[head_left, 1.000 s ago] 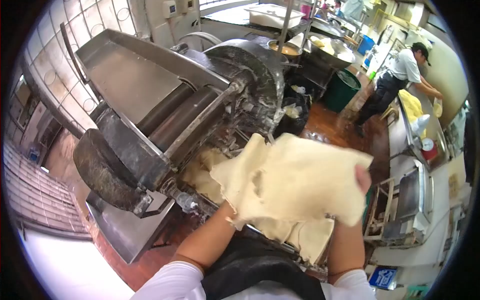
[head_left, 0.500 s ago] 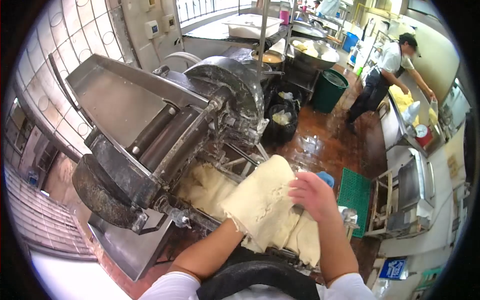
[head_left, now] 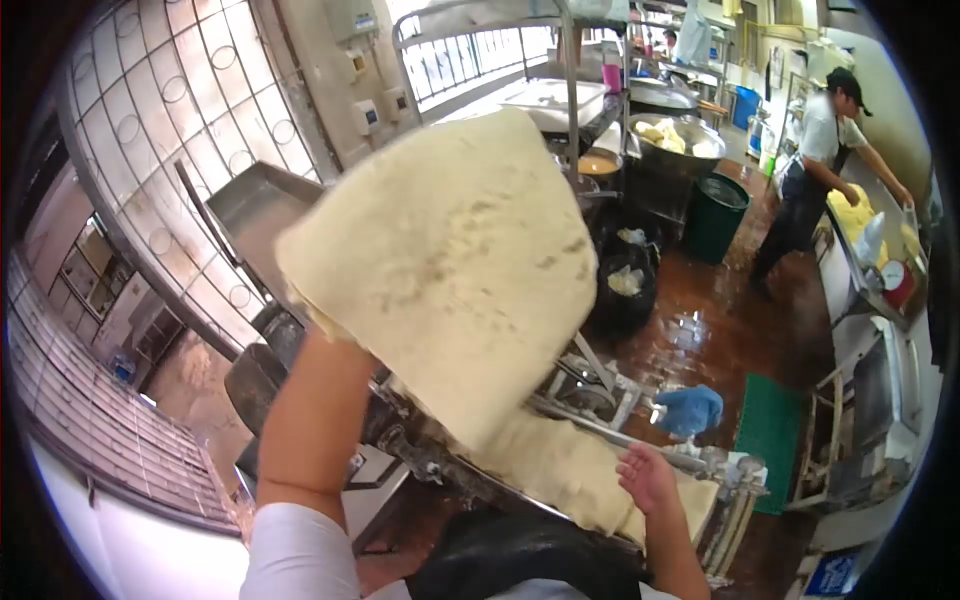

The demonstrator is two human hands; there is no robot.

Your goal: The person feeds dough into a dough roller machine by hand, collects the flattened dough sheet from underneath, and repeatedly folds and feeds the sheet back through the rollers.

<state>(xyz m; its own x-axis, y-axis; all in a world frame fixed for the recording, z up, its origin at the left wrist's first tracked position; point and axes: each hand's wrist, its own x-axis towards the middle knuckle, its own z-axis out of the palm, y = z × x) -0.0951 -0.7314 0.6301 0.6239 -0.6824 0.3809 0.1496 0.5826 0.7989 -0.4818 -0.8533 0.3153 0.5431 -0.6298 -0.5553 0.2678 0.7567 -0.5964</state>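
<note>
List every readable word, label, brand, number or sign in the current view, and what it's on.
Readable text: none.
Blue sign, lower right: white marks, too blurred to read.
Wall box, top: small label, too small to read.
Round dial, far right: any markings too small to read.
Raised dough sheet: no lettering seen.

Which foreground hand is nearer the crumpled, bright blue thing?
Right hand, just below-left of the blue thing; the left hand, hidden behind the pale dough sheet, is farther.
</note>
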